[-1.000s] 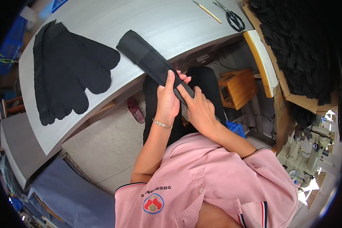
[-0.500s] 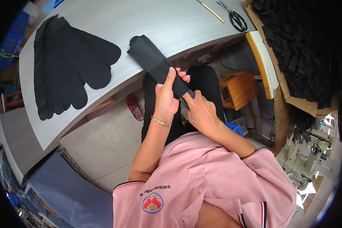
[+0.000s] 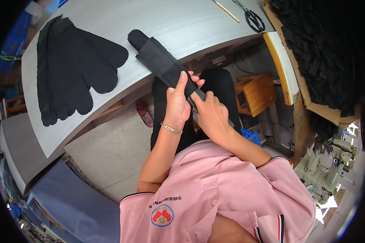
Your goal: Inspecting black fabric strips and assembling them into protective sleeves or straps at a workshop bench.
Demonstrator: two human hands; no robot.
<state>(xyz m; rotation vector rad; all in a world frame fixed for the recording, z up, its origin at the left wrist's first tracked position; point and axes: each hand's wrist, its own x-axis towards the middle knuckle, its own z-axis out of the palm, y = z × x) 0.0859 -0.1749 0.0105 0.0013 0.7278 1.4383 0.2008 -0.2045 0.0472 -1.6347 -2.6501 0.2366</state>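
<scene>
A long black fabric tube (image 3: pixel 163 60) lies slantwise between my hands above my lap, its far part over the table edge. A narrower black piece with a rounded tip (image 3: pixel 138 39) sticks out of its far end. My left hand (image 3: pixel 179 97) is wrapped around the tube's middle, thumb on top. My right hand (image 3: pixel 210 113) is closed at the near end, its forefinger stretched along the opening. A dark grey strip shows beneath that hand; I cannot make out its kind. Left of the tube, several flat black fabric pieces with rounded ends (image 3: pixel 69 69) lie fanned out.
The pale table (image 3: pixel 150 16) curves across the far side. On it lie black-handled scissors (image 3: pixel 253 20) and a wooden-handled tool (image 3: pixel 228 11). A carton (image 3: pixel 324 111) heaped with black pieces (image 3: pixel 316 52) stands at the right. Below are a wooden box (image 3: pixel 257 95) and a blue bin (image 3: pixel 251 137).
The rounded black tip now sticks out farther from the tube's far end. My right hand has shifted slightly at the near end, baring more of the grey strip. My left hand keeps its place.
</scene>
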